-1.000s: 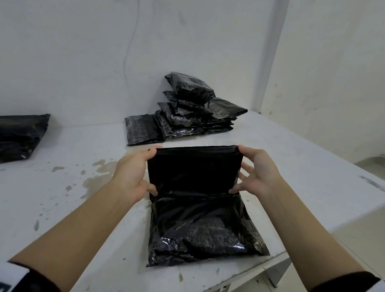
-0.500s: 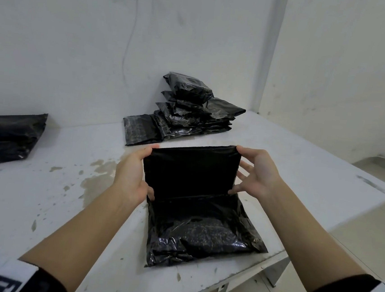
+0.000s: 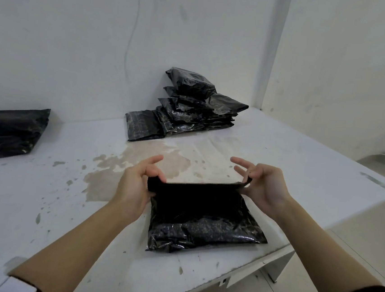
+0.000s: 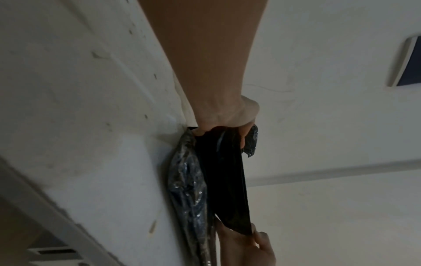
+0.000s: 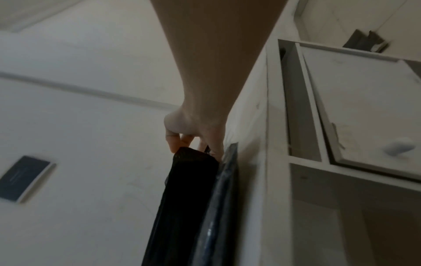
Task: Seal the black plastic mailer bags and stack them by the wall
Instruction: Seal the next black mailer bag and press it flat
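A black plastic mailer bag (image 3: 202,229) lies near the front edge of the white table (image 3: 40,201). Its matte flap (image 3: 195,200) is folded down toward me over the shiny filled body. My left hand (image 3: 146,179) pinches the flap's left corner at the fold. My right hand (image 3: 251,182) pinches the right corner, its other fingers spread. In the left wrist view the flap (image 4: 225,180) hangs off the bag between both hands. The right wrist view shows the flap (image 5: 187,198) beside the shiny bag edge (image 5: 223,180).
A stack of several black mailer bags (image 3: 195,106) stands against the back wall, with one flat bag (image 3: 143,128) lying at its left. Another black bag (image 3: 7,130) lies at the far left. The table's right edge (image 3: 320,228) drops to the floor.
Both hands have brought the flap from upright down toward me, over the bag's body. The fold now lies low, and the stained tabletop behind it shows.
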Demonstrator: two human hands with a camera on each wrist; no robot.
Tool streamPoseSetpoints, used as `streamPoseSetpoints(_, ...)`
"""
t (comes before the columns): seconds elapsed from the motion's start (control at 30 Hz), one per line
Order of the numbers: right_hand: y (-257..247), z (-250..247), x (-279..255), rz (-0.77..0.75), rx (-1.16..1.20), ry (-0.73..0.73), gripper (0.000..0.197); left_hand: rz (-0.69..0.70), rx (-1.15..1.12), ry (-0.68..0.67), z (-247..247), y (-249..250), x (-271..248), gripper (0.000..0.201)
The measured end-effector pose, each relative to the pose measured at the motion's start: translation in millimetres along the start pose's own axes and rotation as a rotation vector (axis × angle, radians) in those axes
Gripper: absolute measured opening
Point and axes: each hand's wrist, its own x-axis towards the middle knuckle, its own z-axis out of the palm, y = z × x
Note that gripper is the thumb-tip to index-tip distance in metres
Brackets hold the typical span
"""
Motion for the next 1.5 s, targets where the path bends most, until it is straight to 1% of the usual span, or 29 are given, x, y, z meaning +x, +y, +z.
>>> streamPoseSetpoints(0.03,3.6,-1.4,-1.6,-0.02,-0.024,-0.038,0.017,0.029,0.073,-0.049,-3.5,-3.9,-1.3,0.02)
streamPoseSetpoints(0.07,8.2,-4.3,-2.4,-0.054,-0.064,-0.069,0.01,0.068,0.163,-0.102,-7.0,-7.5,-2.5,0.023)
streamPoseSetpoints(0.17,20.9,-13.1,-2.8,-0.158,-0.272,-0.154,0.011,0.179,0.425,-0.286,-11.8,-12.9,-8.0,0.027)
streamPoseSetpoints(0.2,23.9,-14.6,-3.8,-0.199,-0.366,-0.186,0.015,0.207,0.494,-0.33,-12.2,-14.8,-7.9,0.03)
streamPoseSetpoints(0.27,27.4,-14.5,-6.5,-0.274,-0.539,-0.219,0.023,0.232,0.592,-0.388,-13.1,-18.7,-7.1,0.033)
streamPoseSetpoints(0.3,28.6,-14.4,-7.7,-0.289,-0.602,-0.223,0.023,0.248,0.641,-0.419,-14.3,-20.9,-6.9,0.034)
streamPoseSetpoints(0.4,29.6,-14.7,-9.6,-0.299,-0.706,-0.222,0.022,0.295,0.745,-0.494,-19.4,-24.5,-7.1,0.036)
streamPoseSetpoints(0.43,29.8,-15.4,-10.8,-0.328,-0.757,-0.233,0.03,0.304,0.774,-0.517,-20.6,-23.8,-8.2,0.036)
streamPoseSetpoints(0.5,30.1,-21.1,-13.6,-0.425,-0.912,-0.234,0.039,0.308,0.801,-0.512,-22.9,-23.3,-9.7,0.039)
streamPoseSetpoints(0.57,30.5,-28.3,-16.3,-0.543,-1.098,-0.208,0.041,0.306,0.871,-0.438,-24.8,-23.5,-12.0,0.047)
streamPoseSetpoints(0.6,28.5,-30.5,-19.0,-0.551,-1.165,-0.186,0.04,0.304,0.952,-0.399,-23.8,-23.3,-14.1,0.048)
streamPoseSetpoints(0.63,24.8,-30.2,-22.4,-0.518,-1.208,-0.168,0.035,0.296,1.054,-0.368,-21.2,-22.7,-16.7,0.046)
streamPoseSetpoints(0.7,16.2,-23.4,-30.5,-0.409,-1.327,-0.144,0.024,0.266,1.277,-0.305,-11.4,-17.6,-24.8,0.034)
streamPoseSetpoints(0.73,12.7,-16.6,-34.1,-0.339,-1.444,-0.146,0.027,0.259,1.381,-0.273,-5.0,-13.4,-28.2,0.026)
streamPoseSetpoints(0.77,10.4,-8.5,-36.2,-0.27,-1.589,-0.174,0.038,0.261,1.471,-0.263,2.1,-9.5,-30.4,0.023)
streamPoseSetpoints(0.8,9.7,-0.1,-36.6,-0.212,-1.732,-0.217,0.054,0.28,1.554,-0.283,9.4,-7.3,-31.1,0.027)
streamPoseSetpoints(0.83,10.5,9.1,-35.7,-0.172,-1.845,-0.255,0.068,0.307,1.627,-0.325,16.0,-7.2,-31.1,0.041)
streamPoseSetpoints(0.87,13.0,18.0,-35.3,-0.154,-1.913,-0.281,0.076,0.317,1.671,-0.371,21.8,-9.5,-30.8,0.057)
streamPoseSetpoints(0.9,16.9,24.8,-34.9,-0.15,-1.938,-0.298,0.079,0.3,1.679,-0.398,25.7,-12.8,-31.1,0.066)
streamPoseSetpoints(0.93,21.6,28.2,-34.3,-0.15,-1.925,-0.306,0.077,0.259,1.654,-0.4,27.1,-17.1,-31.3,0.068)
streamPoseSetpoints(0.97,26.9,27.3,-33.6,-0.144,-1.877,-0.307,0.073,0.202,1.592,-0.38,26.1,-21.8,-31.3,0.065)
streamPoseSetpoints(1.03,35.6,18.0,-33.7,-0.152,-1.692,-0.29,0.067,0.116,1.442,-0.324,20.2,-31.7,-31.4,0.06)
streamPoseSetpoints(1.1,40.9,4.8,-33.5,-0.187,-1.499,-0.285,0.072,0.098,1.42,-0.285,17.2,-37.7,-32.5,0.061)
streamPoseSetpoints(1.17,44.1,-5.1,-32.5,-0.217,-1.428,-0.32,0.072,0.083,1.414,-0.255,18.4,-40.6,-33.7,0.065)
streamPoseSetpoints(1.27,43.5,-12.5,-26.5,-0.274,-1.509,-0.382,0.078,0.044,1.378,-0.234,20.9,-42.0,-36.9,0.071)
streamPoseSetpoints(1.33,40.7,-12.9,-23.0,-0.271,-1.566,-0.414,0.081,0.037,1.359,-0.261,17.9,-41.5,-39.1,0.072)
streamPoseSetpoints(1.37,40.1,-13.0,-21.6,-0.259,-1.588,-0.428,0.08,0.045,1.362,-0.287,14.3,-41.0,-39.8,0.072)
streamPoseSetpoints(1.43,39.1,-13.1,-20.5,-0.225,-1.629,-0.442,0.072,0.067,1.4,-0.35,4.6,-39.0,-40.4,0.075)
streamPoseSetpoints(1.5,39.0,-14.7,-19.4,-0.2,-1.65,-0.447,0.067,0.074,1.444,-0.415,-5.0,-35.7,-41.2,0.084)
